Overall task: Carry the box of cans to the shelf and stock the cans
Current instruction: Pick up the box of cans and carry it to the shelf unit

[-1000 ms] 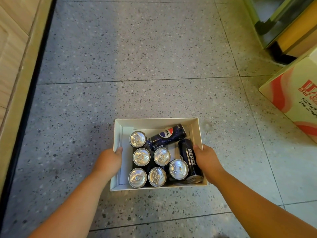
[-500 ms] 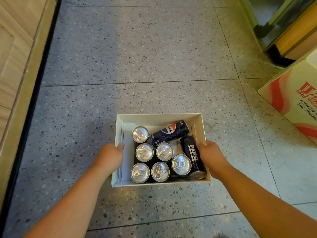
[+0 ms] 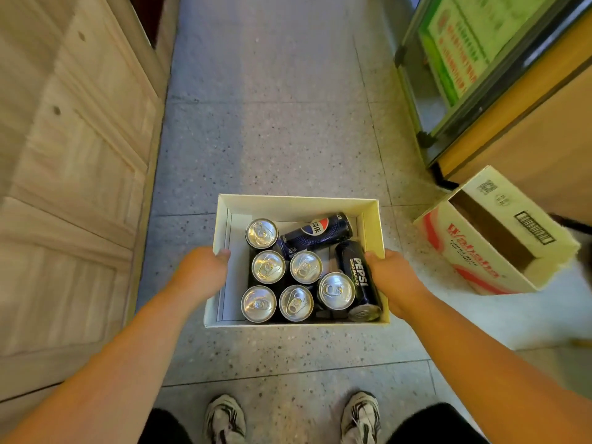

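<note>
Lifted higher since the earlier frames, the open white cardboard box [image 3: 298,203] now hangs above the speckled floor between both hands, with the person's shoes in view below. Left hand [image 3: 201,272] grips the left wall, thumb hooked over the rim; right hand [image 3: 395,280] clamps the right wall likewise. Six dark cans [image 3: 268,266] stand upright; two lying cans [image 3: 315,234] rest loose at the far and right sides. Tilting the box could roll those into the others, or out.
</note>
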The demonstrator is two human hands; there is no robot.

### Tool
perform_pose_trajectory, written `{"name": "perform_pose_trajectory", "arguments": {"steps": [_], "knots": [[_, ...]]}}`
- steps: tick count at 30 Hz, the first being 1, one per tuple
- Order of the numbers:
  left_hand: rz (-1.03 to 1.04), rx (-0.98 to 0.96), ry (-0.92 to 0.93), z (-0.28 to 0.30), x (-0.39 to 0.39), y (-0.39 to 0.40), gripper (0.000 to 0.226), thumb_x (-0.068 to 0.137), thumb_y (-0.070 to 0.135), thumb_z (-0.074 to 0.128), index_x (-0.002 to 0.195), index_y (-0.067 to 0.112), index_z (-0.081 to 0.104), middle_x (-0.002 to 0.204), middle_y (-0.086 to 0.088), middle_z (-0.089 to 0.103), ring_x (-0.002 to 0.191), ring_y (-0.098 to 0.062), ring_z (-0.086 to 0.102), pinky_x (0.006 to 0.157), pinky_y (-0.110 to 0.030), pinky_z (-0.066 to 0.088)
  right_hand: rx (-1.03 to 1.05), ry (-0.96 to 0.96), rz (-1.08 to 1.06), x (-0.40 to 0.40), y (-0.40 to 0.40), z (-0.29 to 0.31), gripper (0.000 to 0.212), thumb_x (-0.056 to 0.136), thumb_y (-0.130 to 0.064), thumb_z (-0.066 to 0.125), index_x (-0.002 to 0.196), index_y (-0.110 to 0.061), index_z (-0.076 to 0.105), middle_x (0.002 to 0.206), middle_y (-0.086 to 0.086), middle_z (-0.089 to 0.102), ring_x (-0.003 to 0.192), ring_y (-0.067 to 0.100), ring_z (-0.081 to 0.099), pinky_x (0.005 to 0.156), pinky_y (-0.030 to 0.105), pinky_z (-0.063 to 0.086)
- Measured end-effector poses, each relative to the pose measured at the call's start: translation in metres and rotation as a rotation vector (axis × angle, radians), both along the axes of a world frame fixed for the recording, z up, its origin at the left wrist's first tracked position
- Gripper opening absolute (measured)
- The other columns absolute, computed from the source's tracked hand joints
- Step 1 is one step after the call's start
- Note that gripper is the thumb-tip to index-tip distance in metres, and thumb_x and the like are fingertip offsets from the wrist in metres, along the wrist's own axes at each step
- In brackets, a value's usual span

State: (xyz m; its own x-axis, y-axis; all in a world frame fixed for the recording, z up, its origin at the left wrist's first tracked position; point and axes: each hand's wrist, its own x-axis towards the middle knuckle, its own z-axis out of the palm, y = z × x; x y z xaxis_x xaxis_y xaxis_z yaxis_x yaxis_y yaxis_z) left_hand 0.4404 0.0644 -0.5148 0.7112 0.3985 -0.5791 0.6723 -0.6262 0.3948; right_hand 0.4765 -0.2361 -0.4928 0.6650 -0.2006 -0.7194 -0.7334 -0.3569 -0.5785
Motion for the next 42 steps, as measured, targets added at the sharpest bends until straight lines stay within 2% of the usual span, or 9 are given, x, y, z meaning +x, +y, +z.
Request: {"name": "perform_pose_trajectory", "arguments": {"steps": [5,7,11,16,20,28,33,37,42], "knots": [[0.014,-0.038,-0.014,0.173,0.002,0.016,0.047,0.101,0.042,0.04,0.108,0.002,0.063,0.113,-0.022,0.064,0.104,-0.039,0.06,0.091,-0.039,0.048,-0.033,-0.056,0.023,0.01,0.015,0.175,0.025,0.105,-0.021,0.049,0.117,-0.004,0.062,0.088,0.008,0.065,0.075,0.016,0.058,0.059,0.028,0.042],[-0.009,-0.024,-0.015,0.235,0.008,0.026,0.044,0.102,0.04,0.039,0.099,0.002,0.06,0.109,-0.022,0.063,0.103,-0.037,0.059,0.082,-0.035,0.043,-0.035,-0.072,0.029,0.014,0.024,0.236,0.029,0.105,-0.021,0.049,0.127,-0.004,0.056,0.092,0.005,0.063,0.078,0.015,0.056,0.062,0.028,0.042],[-0.009,-0.026,-0.05,0.332,0.018,0.05,0.043,0.101,0.037,0.042,0.079,0.001,0.053,0.1,-0.024,0.063,0.083,-0.033,0.055,0.068,-0.032,0.035,-0.058,-0.112,0.029,0.023,0.045,0.333,0.018,0.106,-0.022,0.049,0.114,-0.008,0.055,0.081,0.001,0.055,0.07,0.01,0.05,0.055,0.025,0.036],[-0.025,-0.026,-0.112,0.408,0.034,0.08,0.05,0.101,0.039,0.042,0.118,-0.005,0.06,0.117,-0.026,0.062,0.093,-0.036,0.058,0.072,-0.033,0.039,-0.061,-0.143,0.04,0.035,0.072,0.411,0.018,0.105,-0.019,0.05,0.112,-0.004,0.057,0.088,0.01,0.063,0.068,0.014,0.053,0.052,0.024,0.037],[-0.039,-0.002,-0.169,0.437,0.051,0.093,0.047,0.102,0.034,0.042,0.122,-0.006,0.055,0.124,-0.028,0.057,0.108,-0.04,0.057,0.081,-0.036,0.044,-0.058,-0.19,0.013,0.052,0.086,0.436,0.022,0.104,-0.02,0.052,0.114,-0.002,0.058,0.082,0.008,0.059,0.067,0.013,0.051,0.05,0.026,0.034],[-0.022,-0.018,-0.137,0.444,0.118,0.103,0.045,0.101,0.034,0.044,0.122,-0.004,0.056,0.116,-0.023,0.06,0.09,-0.036,0.057,0.082,-0.038,0.049,-0.051,-0.133,-0.008,0.124,0.097,0.428,0.032,0.104,-0.023,0.054,0.125,0.0,0.057,0.097,0.012,0.064,0.076,0.017,0.056,0.053,0.027,0.036],[-0.052,0.008,-0.096,0.447,0.193,0.097,0.043,0.103,0.029,0.041,0.126,-0.005,0.054,0.123,-0.026,0.057,0.103,-0.04,0.057,0.085,-0.041,0.047,-0.044,-0.099,-0.007,0.203,0.097,0.418,0.035,0.102,-0.027,0.056,0.129,-0.003,0.057,0.108,0.016,0.067,0.095,0.027,0.064,0.064,0.03,0.045],[-0.086,0.056,-0.08,0.46,0.267,0.09,0.04,0.104,0.023,0.038,0.125,-0.006,0.054,0.126,-0.028,0.055,0.109,-0.041,0.057,0.088,-0.042,0.049,-0.045,-0.094,0.035,0.29,0.094,0.427,0.032,0.103,-0.024,0.054,0.125,-0.001,0.058,0.096,0.012,0.065,0.082,0.021,0.06,0.059,0.028,0.042],[0.033,0.012,-0.097,0.468,0.369,0.097,0.043,0.102,0.034,0.043,0.12,-0.003,0.056,0.112,-0.02,0.06,0.085,-0.033,0.054,0.07,-0.034,0.045,-0.079,-0.126,0.084,0.398,0.1,0.442,0.038,0.102,-0.027,0.055,0.13,-0.003,0.057,0.118,0.017,0.066,0.108,0.032,0.062,0.087,0.038,0.051]]}}
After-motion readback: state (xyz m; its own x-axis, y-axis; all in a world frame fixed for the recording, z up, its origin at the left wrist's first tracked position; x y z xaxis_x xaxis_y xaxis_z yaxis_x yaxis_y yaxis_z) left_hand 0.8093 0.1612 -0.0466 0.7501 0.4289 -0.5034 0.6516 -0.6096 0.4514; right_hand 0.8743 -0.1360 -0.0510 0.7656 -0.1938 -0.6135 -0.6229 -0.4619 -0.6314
